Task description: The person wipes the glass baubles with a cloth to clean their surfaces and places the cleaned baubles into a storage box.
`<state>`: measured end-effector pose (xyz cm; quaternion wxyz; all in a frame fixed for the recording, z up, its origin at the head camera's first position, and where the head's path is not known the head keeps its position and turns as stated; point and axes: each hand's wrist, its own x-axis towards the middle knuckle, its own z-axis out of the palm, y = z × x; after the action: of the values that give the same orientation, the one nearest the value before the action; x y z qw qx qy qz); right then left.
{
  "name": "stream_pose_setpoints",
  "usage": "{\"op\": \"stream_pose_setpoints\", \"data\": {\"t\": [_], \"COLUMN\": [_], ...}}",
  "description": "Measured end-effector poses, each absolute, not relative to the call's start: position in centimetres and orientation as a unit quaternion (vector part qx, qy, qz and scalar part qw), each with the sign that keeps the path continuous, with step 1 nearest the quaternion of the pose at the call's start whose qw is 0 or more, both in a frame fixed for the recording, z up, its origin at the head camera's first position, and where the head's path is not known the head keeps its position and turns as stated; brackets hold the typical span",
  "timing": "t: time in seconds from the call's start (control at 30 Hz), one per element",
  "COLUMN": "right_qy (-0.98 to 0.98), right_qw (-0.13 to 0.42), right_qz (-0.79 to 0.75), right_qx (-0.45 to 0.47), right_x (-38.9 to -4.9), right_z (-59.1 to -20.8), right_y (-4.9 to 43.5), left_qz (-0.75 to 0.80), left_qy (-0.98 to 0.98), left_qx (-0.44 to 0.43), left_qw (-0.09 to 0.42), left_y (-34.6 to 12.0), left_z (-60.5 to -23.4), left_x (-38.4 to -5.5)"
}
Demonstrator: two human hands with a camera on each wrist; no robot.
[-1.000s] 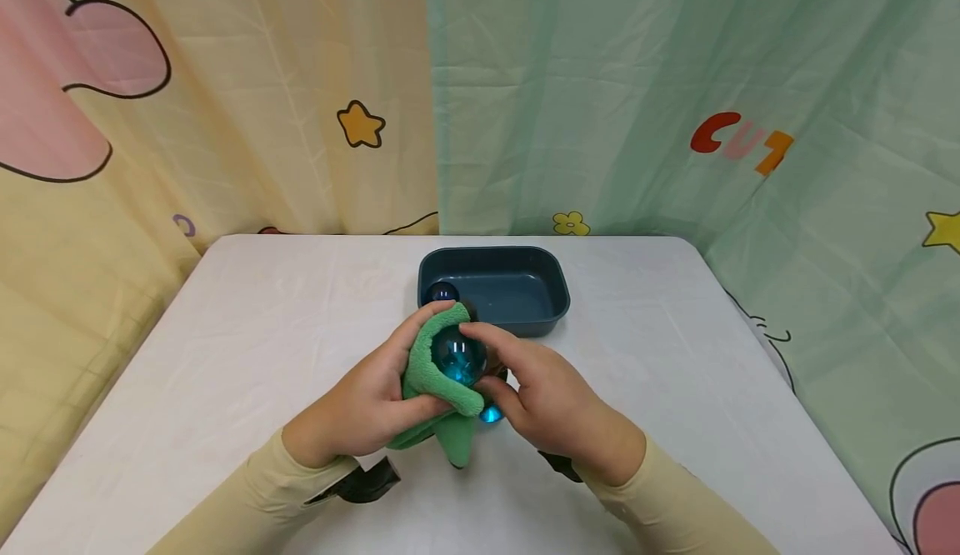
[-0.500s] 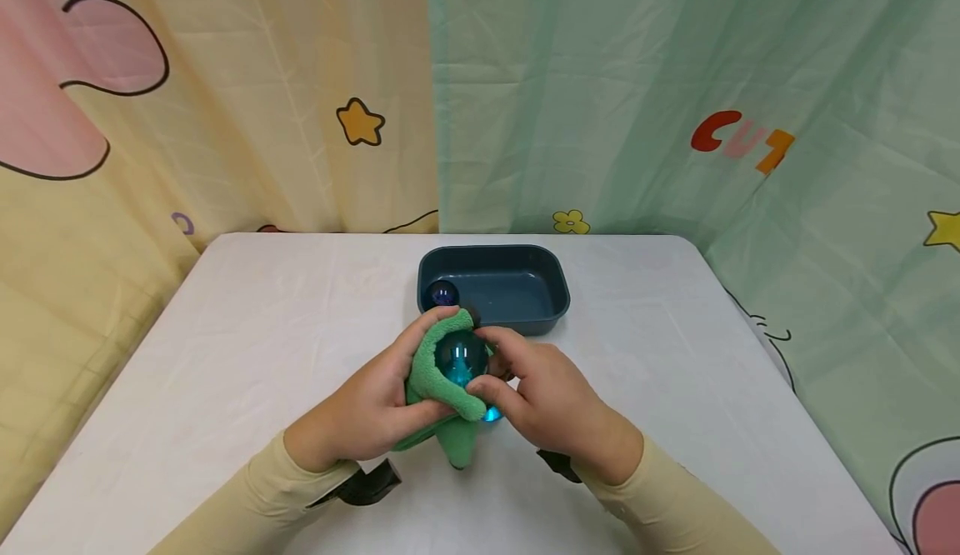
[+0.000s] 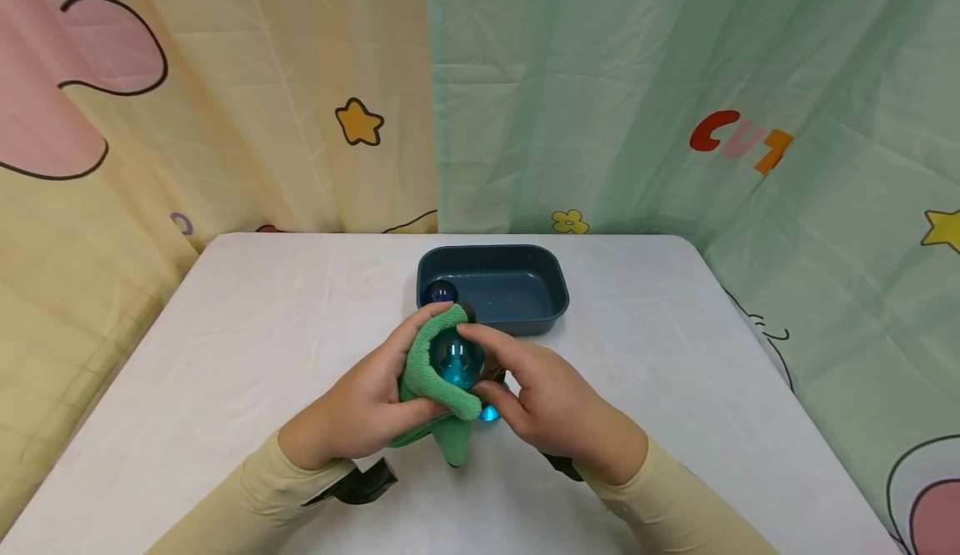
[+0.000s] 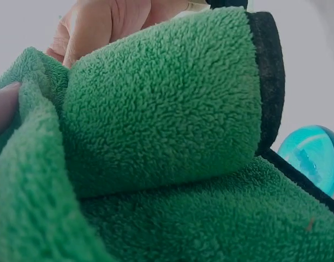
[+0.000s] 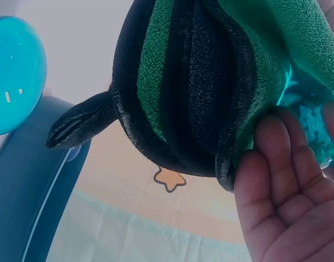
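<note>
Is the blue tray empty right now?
No, in the head view a dark blue ball sits in the near-left corner of the blue tray.

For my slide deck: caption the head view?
Both hands hold a blue ball in a green cloth before a tray.

White tabletop (image 3: pixel 247 322) w/ rounded corners. Behind it: yellow curtain (image 3: pixel 247 80) on left w/ pink shapes and a star, green curtain (image 3: pixel 600 97) on right w/ letters, flower, star. Even, soft light.
</note>
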<state>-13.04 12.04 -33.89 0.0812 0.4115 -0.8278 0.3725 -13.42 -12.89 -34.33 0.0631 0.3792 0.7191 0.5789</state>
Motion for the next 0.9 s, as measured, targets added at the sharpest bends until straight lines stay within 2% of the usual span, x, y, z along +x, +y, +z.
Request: {"op": "stream_pose_setpoints", "data": {"t": [0.73, 0.9], "right_qy": [-0.843, -0.835], "right_qw": [0.088, 0.086], "right_qz": [0.391, 0.375], "right_qx": [0.360, 0.393], "right_x": [-13.15, -13.13], "right_z": [-34.49, -34.10], "right_y": [11.76, 11.99], "left_qz": [0.553, 0.566], "left_qy": [0.732, 0.733], "left_qx": [0.394, 0.375], "left_qw": [0.050, 0.048], "left_y": [-12.56, -12.65], "left_z": [-35.06, -34.70], "left_x": [-13.47, -13.51]}}
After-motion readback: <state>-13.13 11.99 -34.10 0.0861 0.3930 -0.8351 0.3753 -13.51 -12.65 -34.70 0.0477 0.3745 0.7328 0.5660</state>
